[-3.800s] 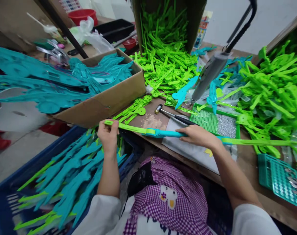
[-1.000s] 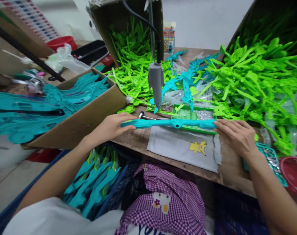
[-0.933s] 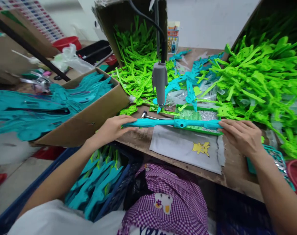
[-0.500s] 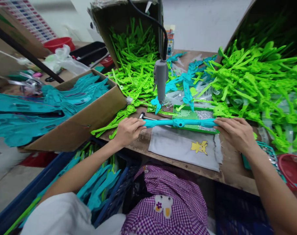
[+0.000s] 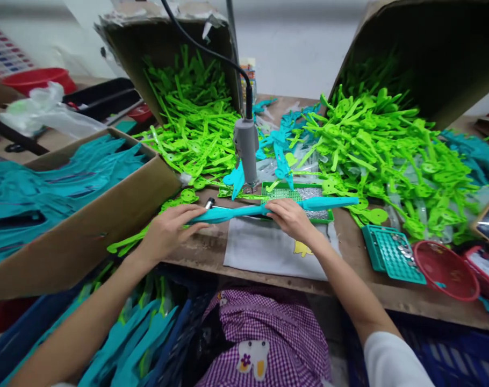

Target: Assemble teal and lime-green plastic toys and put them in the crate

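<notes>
Teal plastic strip [image 5: 268,208] held flat across the worktop [image 5: 389,293] by both hands

The left hand [image 5: 167,232] was closed on the strip's tapered end, the right hand [image 5: 292,217] pressed over its middle, fingers curled round it, beneath the hanging screwdriver [image 5: 246,153]. With its far end projecting unsupported past the green tray [image 5: 329,217], the strip could be twisted out of line if the grip slackened

No legible text anywhere.
</notes>
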The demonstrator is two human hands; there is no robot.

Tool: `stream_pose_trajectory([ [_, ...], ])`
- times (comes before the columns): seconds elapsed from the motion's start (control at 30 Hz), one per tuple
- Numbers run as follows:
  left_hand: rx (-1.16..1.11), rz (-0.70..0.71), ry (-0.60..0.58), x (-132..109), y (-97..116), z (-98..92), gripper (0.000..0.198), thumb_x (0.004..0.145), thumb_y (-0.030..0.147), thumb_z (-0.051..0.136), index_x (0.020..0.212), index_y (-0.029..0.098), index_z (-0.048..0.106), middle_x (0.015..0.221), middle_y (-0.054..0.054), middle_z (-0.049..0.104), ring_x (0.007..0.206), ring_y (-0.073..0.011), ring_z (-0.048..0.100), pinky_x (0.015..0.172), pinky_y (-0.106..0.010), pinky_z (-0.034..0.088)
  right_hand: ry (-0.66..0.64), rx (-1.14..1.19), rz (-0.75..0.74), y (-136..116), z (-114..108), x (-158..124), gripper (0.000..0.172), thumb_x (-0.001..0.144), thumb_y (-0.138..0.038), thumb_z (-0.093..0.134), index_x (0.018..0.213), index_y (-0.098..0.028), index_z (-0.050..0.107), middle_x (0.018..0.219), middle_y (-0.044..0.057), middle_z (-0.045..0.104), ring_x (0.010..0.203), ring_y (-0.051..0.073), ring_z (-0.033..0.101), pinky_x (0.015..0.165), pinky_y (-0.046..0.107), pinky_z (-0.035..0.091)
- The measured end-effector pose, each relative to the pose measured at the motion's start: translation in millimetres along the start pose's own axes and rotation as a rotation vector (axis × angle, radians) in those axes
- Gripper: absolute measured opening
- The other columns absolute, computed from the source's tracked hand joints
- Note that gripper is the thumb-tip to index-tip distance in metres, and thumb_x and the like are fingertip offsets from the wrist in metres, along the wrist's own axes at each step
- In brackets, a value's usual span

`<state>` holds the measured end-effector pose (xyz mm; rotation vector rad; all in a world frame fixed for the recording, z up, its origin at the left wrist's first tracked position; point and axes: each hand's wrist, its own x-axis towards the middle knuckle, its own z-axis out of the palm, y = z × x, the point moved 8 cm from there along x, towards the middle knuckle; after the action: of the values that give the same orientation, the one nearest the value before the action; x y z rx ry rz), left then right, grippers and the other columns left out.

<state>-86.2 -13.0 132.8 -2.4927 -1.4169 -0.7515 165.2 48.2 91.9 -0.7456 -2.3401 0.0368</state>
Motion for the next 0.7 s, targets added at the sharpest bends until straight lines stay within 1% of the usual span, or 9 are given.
stream_pose_trajectory([
  [0.13,-0.029,-0.117,0.001,-23,-24,-21.9,0.026,0.089,0.037,0.06,0.107,0.02,0.069,0.099,-0.003,0.073,0.083,-0.0177,0.07,0.078,-0.028,0.053,0.015,0.044,0.0,-2,0,2,0.025,0.096,-0.029,0.048,0.11,-0.017,0.064,0.108,0.01,0.072,0.1,0.02,0.065,0.087,0.035,0.051],
  [0.23,0.0,-0.139,0.014,-28,-30,-27.1,0.022,0.09,0.037,0.059,0.105,0.024,0.069,0.096,0.001,0.074,0.08,-0.0162,0.07,0.075,-0.026,0.054,-0.005,0.024,0.024,-4,-14,-3,0.031,0.095,-0.031,0.05,0.122,-0.02,0.06,0.116,0.009,0.069,0.107,0.021,0.063,0.092,0.038,0.05],
  [0.33,0.035,-0.131,0.036,-24,-30,-25.6,0.021,0.091,0.037,0.057,0.108,0.028,0.066,0.098,0.003,0.073,0.082,-0.0161,0.069,0.076,-0.028,0.054,0.111,-0.116,0.189,15,-59,-32,0.043,0.093,-0.029,0.052,0.136,-0.025,0.049,0.128,0.01,0.062,0.12,0.024,0.057,0.1,0.044,0.046],
  [0.4,0.06,-0.11,0.03,-22,-29,-23.3,0.023,0.092,0.036,0.055,0.113,0.032,0.064,0.099,0.004,0.072,0.083,-0.0166,0.069,0.076,-0.029,0.054,0.353,-0.283,0.401,42,-106,-69,0.043,0.094,-0.028,0.05,0.136,-0.027,0.049,0.124,0.011,0.064,0.118,0.026,0.058,0.098,0.047,0.048],
  [0.43,0.075,-0.101,0.022,-22,-29,-22.3,0.025,0.093,0.036,0.054,0.116,0.034,0.062,0.1,0.005,0.071,0.083,-0.0166,0.068,0.075,-0.029,0.053,0.412,-0.354,0.471,55,-124,-86,0.041,0.094,-0.029,0.049,0.134,-0.026,0.052,0.123,0.013,0.064,0.116,0.028,0.059,0.096,0.049,0.048],
  [0.47,0.088,-0.098,0.015,-22,-30,-21.5,0.027,0.093,0.037,0.053,0.119,0.037,0.06,0.1,0.005,0.071,0.082,-0.0166,0.068,0.074,-0.029,0.053,0.385,-0.385,0.494,67,-132,-98,0.04,0.094,-0.03,0.048,0.133,-0.025,0.053,0.124,0.013,0.063,0.116,0.029,0.059,0.096,0.049,0.049],
  [0.53,0.104,-0.11,0.002,-24,-33,-20.2,0.033,0.094,0.038,0.051,0.126,0.043,0.054,0.1,0.007,0.07,0.082,-0.0161,0.067,0.073,-0.029,0.052,0.231,-0.402,0.473,88,-135,-109,0.041,0.094,-0.031,0.046,0.134,-0.024,0.052,0.125,0.014,0.062,0.114,0.028,0.06,0.094,0.046,0.05],
  [0.6,0.108,-0.139,-0.009,-25,-35,-18.8,0.038,0.095,0.039,0.049,0.131,0.049,0.048,0.101,0.009,0.069,0.084,-0.0158,0.066,0.073,-0.029,0.051,0.062,-0.394,0.412,103,-131,-109,0.042,0.095,-0.03,0.043,0.135,-0.022,0.051,0.123,0.014,0.063,0.112,0.026,0.061,0.093,0.043,0.051],
  [0.7,0.113,-0.171,-0.008,-27,-36,-18.1,0.041,0.094,0.041,0.048,0.133,0.055,0.043,0.101,0.011,0.068,0.085,-0.0167,0.066,0.072,-0.029,0.05,-0.072,-0.394,0.352,113,-131,-101,0.04,0.096,-0.03,0.042,0.132,-0.018,0.052,0.118,0.014,0.065,0.108,0.026,0.062,0.092,0.041,0.05],
])
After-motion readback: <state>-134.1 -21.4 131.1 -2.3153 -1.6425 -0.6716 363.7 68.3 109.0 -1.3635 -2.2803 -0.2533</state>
